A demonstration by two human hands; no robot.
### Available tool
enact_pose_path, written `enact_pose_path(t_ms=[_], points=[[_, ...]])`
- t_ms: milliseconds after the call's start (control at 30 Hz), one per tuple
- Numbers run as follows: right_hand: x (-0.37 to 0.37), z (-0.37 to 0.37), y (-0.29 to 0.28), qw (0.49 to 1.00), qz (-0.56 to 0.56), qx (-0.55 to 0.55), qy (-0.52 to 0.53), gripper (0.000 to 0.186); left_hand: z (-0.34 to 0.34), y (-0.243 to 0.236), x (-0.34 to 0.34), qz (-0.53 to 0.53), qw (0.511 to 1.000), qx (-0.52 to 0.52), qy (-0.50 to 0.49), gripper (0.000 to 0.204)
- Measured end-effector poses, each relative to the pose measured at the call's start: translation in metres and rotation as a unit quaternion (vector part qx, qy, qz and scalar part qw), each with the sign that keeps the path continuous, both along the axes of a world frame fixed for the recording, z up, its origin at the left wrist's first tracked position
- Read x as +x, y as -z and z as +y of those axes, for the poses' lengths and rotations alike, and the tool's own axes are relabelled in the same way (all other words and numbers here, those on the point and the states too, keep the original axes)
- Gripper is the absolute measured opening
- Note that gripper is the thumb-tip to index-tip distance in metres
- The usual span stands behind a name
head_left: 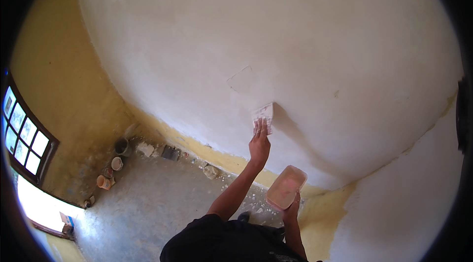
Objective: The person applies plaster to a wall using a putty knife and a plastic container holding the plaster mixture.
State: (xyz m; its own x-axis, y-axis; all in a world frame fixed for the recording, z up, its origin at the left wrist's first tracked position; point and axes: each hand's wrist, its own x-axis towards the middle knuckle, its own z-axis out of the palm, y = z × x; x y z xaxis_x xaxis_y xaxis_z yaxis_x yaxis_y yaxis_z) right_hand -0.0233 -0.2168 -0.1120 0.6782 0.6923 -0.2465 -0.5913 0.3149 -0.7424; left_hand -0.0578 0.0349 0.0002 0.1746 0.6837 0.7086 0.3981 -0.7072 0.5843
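Work in hand: the person spreads white putty over a wall point(295, 40) with a flat putty blade point(263, 112)
Left hand: the left hand point(259, 143) is raised to the wall, fingers stretched flat along the back of the blade and pressing it to the surface; the thumb's grip is hidden behind the palm
Right hand: the right hand point(292, 209) is held lower, fingers clasped under the near end of a pinkish rectangular tray point(286, 187)
Blade position: flat on the wall, about mid-height, just below a faint square outline in the coat
Done, by judgement: most of the broad wall already looks white and even
Left, by judgement: a yellow band point(197, 146) along the foot of the wall, a yellow patch at lower right and the yellow side wall point(64, 79) remain uncoated
Floor: small pots and tubs point(113, 163) stand near the corner, with scraps along the skirting
Window: a barred window point(22, 136) at far left, glare below it
Hard to tell: how much putty lies in the tray; whether the coat is wet or dry; the dark shape at the right rim is cut off
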Motion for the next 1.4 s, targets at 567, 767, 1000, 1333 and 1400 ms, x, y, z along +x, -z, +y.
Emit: enact_pose_path(t_ms=[567,767,1000,1333,1400], points=[[-0.004,-0.016,0.009,0.998,-0.018,-0.049,0.025,0.05,0.066,-0.154,-0.021,-0.209,0.957,-0.159,-0.122,0.019],[-0.008,-0.021,0.001,0.999,0.027,-0.032,0.009,0.051,0.013,-0.204,0.015,-0.148,0.983,-0.077,-0.074,0.037],[-0.001,-0.019,0.008,1.0,0.018,-0.016,0.006,0.05,0.002,-0.17,-0.012,-0.234,0.941,-0.191,0.151,0.014],[-0.003,-0.037,0.003,0.999,0.043,-0.004,0.011,0.051,0.062,-0.055,0.0,-0.046,0.99,-0.091,-0.099,0.056],[-0.011,-0.037,-0.001,0.999,-0.008,-0.04,0.007,0.052,0.061,-0.017,0.037,-0.034,0.996,0.012,-0.087,0.053]])
